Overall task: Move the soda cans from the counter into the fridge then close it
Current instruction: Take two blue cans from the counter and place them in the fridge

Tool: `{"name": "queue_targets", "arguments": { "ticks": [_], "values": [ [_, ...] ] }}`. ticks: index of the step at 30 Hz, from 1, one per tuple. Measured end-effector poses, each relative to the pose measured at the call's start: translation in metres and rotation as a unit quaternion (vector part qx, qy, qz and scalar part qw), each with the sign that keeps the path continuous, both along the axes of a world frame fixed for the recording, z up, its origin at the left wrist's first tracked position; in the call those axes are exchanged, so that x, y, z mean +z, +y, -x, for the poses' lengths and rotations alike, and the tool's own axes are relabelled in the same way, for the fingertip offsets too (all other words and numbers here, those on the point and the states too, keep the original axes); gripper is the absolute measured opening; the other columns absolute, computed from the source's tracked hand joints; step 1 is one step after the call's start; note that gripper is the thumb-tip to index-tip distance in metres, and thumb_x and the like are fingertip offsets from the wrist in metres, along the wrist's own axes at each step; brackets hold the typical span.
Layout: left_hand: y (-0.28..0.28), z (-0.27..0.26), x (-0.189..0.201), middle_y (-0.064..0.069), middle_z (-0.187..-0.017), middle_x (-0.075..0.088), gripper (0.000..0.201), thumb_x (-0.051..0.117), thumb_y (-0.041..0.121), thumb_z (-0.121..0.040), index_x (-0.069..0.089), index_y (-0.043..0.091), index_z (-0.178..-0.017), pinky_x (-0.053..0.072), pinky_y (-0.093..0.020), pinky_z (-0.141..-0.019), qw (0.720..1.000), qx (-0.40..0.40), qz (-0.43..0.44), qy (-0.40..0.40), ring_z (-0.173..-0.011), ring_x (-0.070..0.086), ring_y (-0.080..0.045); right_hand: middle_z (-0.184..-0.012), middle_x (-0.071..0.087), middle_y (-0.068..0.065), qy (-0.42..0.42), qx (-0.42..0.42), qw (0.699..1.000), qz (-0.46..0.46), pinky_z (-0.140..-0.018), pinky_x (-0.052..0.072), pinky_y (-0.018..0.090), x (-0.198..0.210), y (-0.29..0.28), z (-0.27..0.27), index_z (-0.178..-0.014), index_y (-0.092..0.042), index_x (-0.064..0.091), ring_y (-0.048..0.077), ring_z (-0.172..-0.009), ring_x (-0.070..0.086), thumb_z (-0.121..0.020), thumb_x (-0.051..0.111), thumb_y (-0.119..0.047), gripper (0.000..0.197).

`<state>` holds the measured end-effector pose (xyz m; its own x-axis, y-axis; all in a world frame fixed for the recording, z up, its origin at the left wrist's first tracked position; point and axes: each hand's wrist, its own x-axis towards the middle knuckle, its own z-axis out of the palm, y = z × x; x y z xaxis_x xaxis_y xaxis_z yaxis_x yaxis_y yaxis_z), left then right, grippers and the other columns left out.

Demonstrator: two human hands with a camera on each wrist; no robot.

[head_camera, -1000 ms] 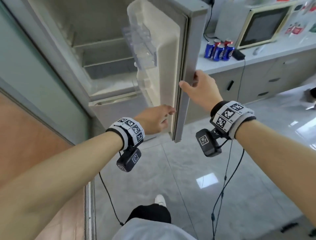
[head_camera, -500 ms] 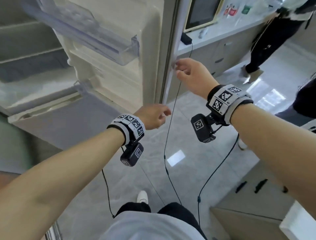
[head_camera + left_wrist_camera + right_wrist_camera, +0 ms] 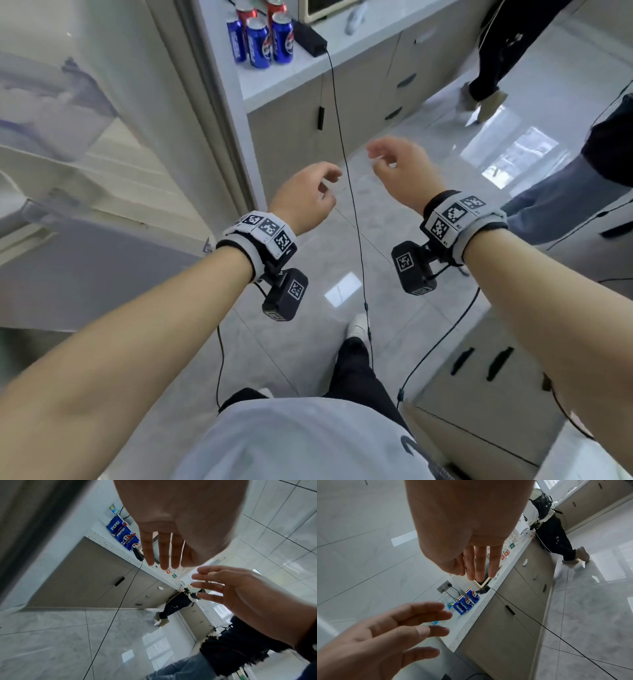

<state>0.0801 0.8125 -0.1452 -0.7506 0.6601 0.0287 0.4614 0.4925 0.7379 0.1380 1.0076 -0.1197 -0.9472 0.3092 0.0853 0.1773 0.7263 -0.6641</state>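
Step in hand, most likely: crossing from the opened fridge to fetch the first cans.

Blue aluminium soda cans (image 3: pixel 262 42) upright in a close cluster at 12 o'clock on the white speckled bench (image 3: pixel 274 82), red-topped cans (image 3: pixel 245 13) just behind them, none yet in the fridge. Left grip (image 3: pixel 303 198) released, fingers loosely spread, holding nothing. Right grip (image 3: pixel 399 171) likewise released and empty, at 2 o'clock of the left. Both well short of the cans.

To do it well:
- Take the front cans first, one per grip.
- Wrap each can round the middle of its wall rather than pinching the rim.
- Lift straight up, so as not to topple the neighbours packed beside it.
- Steer clear of the thin black cable (image 3: pixel 346 154) hanging from the black power brick (image 3: pixel 310 37) at 2 o'clock of the cans, right across the line of reach.
- Leave the pale grey fridge door (image 3: pixel 219 113) at 10 o'clock swung wide, so that loaded grips need not reopen it.

Against half a second ago:
- Right grip no longer pinching the door's edge; now off it and free in the air.
- Left grip empty as before.
- View swung toward the bench, bringing the cans back into sight at the top.
- Door and its clear shelf slid off toward 9 o'clock.
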Motion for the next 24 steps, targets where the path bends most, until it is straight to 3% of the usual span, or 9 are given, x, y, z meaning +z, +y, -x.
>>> {"name": "queue_targets", "arguments": {
  "ticks": [7,15,24],
  "values": [
    [0.100,0.061,-0.006,0.009,-0.114,0.063,0.036,0.052,0.010,-0.088,0.059,0.020,-0.122,0.051,-0.033,-0.095,0.991,0.125,-0.038,-0.017,-0.103,0.061,-0.011,-0.106,0.067,-0.003,0.002,0.007,0.997,0.071,-0.083,0.045,0.013,-0.024,0.107,0.066,-0.110,-0.012,0.066,0.011,-0.095,0.060,-0.092,0.050,-0.010,0.025],
    [0.159,0.129,-0.005,0.004,-0.117,0.064,0.037,0.052,0.006,-0.087,0.060,0.016,-0.121,0.051,-0.030,-0.093,0.973,0.225,-0.042,-0.033,-0.103,0.061,-0.014,-0.102,0.069,-0.006,0.003,0.051,0.994,0.100,-0.089,0.049,0.024,-0.028,0.180,0.156,-0.105,-0.018,0.067,0.012,-0.096,0.062,-0.089,0.048,-0.010,0.026],
    [0.226,0.237,-0.038,0.003,-0.119,0.062,0.038,0.053,0.006,-0.087,0.059,0.016,-0.123,0.047,-0.021,-0.085,0.948,0.306,-0.060,-0.062,-0.100,0.061,-0.013,-0.107,0.068,-0.008,-0.049,0.139,0.986,0.077,-0.092,0.047,0.024,-0.044,0.221,0.262,-0.110,-0.019,0.066,0.009,-0.099,0.062,-0.091,0.050,-0.011,0.027]
  ]
}}
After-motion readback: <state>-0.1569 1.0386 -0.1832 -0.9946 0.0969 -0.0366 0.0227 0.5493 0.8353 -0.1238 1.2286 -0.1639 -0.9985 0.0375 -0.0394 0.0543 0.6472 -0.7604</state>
